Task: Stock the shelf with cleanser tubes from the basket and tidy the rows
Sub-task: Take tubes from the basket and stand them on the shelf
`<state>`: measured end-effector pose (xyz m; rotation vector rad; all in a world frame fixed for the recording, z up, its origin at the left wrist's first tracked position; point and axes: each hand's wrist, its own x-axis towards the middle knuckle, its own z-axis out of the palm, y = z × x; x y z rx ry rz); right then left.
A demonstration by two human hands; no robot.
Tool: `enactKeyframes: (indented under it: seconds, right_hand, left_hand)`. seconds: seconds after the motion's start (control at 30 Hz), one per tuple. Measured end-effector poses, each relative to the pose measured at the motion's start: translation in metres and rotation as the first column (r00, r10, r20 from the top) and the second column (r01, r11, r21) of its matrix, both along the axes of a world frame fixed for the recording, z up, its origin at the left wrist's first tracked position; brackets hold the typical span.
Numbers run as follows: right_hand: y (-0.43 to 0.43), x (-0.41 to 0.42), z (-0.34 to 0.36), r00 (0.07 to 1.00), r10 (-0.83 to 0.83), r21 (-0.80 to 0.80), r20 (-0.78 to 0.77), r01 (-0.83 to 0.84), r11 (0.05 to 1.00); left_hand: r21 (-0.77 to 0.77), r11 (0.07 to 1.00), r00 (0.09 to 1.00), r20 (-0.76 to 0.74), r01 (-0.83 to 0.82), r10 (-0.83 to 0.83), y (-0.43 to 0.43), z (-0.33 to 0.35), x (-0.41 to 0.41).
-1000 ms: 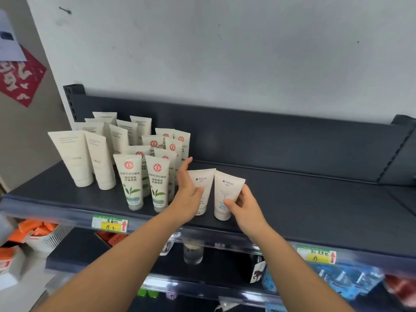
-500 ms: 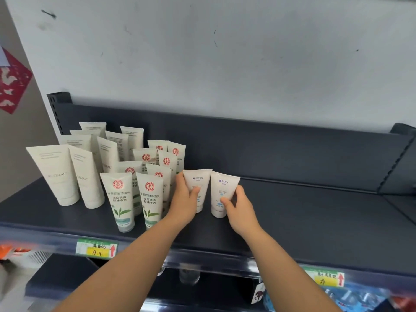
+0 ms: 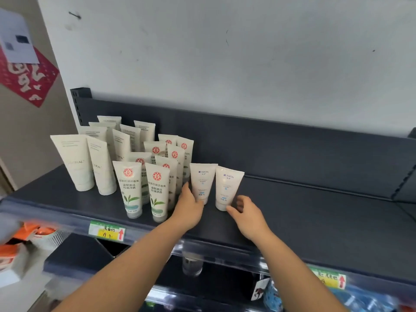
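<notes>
Both your bare forearms reach forward and up, drawing slightly closer together. Your left hand [image 3: 189, 208] points its forefinger straight up and crooks its thumb across the base of a small white cleanser tube [image 3: 202, 179], pinching it. Your right hand [image 3: 247, 216] has loosely curled fingers and holds nothing.

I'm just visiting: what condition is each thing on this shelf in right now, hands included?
left blue-label tube, upright on its cap, held
left hand, grips that tube low down
right blue-label tube, upright on its cap, not gripped
right hand, loosely curled, fingertips at that tube's base
green-leaf tubes, upright in rows
plain cream tubes, upright in rows
</notes>
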<state>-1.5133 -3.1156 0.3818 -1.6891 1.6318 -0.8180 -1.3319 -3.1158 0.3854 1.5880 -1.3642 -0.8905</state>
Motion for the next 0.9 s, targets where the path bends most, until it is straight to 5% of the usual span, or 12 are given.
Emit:
enactKeyframes:
  seconds: [0.17, 0.37, 0.63, 0.9]
  right_hand:
    - [0.021, -0.001, 0.007, 0.919, 0.139, 0.062, -0.369, -0.125, 0.99]
    - [0.049, 0.017, 0.004, 0.828, 0.282, 0.066, -0.484, -0.287, 0.956]
    - [0.09, 0.09, 0.006, 0.662, 0.338, 0.044, -0.669, -0.418, 0.907]
    - [0.149, 0.222, -0.002, 0.511, 0.384, -0.018, -0.769, -0.617, 0.787]
  left_hand:
    - [0.027, 1.0, 0.948, 0.319, -0.008, -0.002, 0.032, 0.0, 0.003]
    - [0.074, 0.982, 0.708, 0.683, 0.176, -0.179, 0.073, -0.006, 0.018]
    - [0.047, 0.978, 0.622, 0.765, 0.205, -0.168, 0.14, -0.015, 0.103]
    - [0.104, 0.993, 0.511, 0.857, -0.051, -0.063, 0.235, -0.017, 0.242]
